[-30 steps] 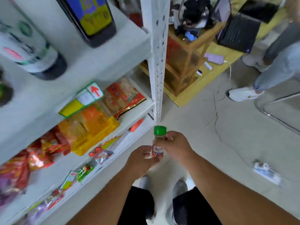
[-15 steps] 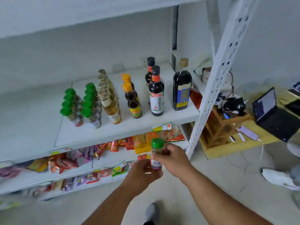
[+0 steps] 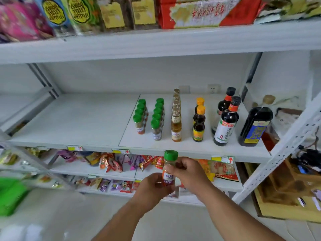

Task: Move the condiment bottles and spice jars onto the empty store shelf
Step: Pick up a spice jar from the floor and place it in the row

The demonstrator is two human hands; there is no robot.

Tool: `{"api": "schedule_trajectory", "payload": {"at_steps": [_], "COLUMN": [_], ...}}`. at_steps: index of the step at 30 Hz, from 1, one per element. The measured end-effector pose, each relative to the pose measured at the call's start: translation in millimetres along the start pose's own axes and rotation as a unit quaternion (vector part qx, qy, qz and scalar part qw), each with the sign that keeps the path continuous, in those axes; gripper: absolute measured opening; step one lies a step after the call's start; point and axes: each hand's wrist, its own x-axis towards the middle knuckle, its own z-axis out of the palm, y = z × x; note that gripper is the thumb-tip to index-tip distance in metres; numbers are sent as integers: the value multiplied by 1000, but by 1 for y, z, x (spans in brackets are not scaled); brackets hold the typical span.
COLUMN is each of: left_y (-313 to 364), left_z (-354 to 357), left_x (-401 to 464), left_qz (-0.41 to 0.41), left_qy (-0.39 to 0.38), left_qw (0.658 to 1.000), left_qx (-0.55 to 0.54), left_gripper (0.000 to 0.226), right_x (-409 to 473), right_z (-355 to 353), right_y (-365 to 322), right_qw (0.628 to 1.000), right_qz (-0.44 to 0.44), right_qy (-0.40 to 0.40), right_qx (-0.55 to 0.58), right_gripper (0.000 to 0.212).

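The spice jar (image 3: pixel 169 168) stands upright, pinched by right hand (image 3: pixel 188 173) fingers at mid-body, left hand (image 3: pixel 152 186) fingers gripping its base; the shelf (image 3: pixel 78 122) lies above and forward.

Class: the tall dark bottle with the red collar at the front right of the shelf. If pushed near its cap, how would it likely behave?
The tall dark bottle is narrow-based and high, so it would probably tip rather than slide. It looks full of dark liquid, hence likely heavy. Its round body would probably roll once down.
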Motion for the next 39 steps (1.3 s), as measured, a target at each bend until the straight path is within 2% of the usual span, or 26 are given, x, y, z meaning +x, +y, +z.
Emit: {"api": "schedule_trajectory", "payload": {"at_steps": [6, 12, 21, 29, 34, 39], "left_y": [-16, -28, -24, -14, -22, -40], "left_z": [-67, -114, -127, -137, -154, -182], "left_x": [20, 47, 83, 103, 126, 155], "left_qz": [20, 28, 18, 1, -7, -1], "left_qy": [28, 34, 51, 70, 49, 18], "left_qw": [999, 998, 998, 998, 999, 1000], "left_qx": [5, 36, 21, 4, 7, 23], "left_gripper": [18, 21, 32, 31, 34, 47], "right_x": [36, 71, 108, 148, 168, 185], "right_z": [60, 97, 99, 101, 112, 134], "right_y": [-27, -42, -54, -47, -42, -41], "right_qw": [999, 999, 998, 999, 999, 998], "right_qz": [-18, -11, -33, -35, -27, -19], "right_qy": [-2, -12, -15, -17, -12, 34], "right_qx": [-32, -48, -52, -33, -32, -43], "right_gripper": [19, 27, 15, 27, 24, 25]}}
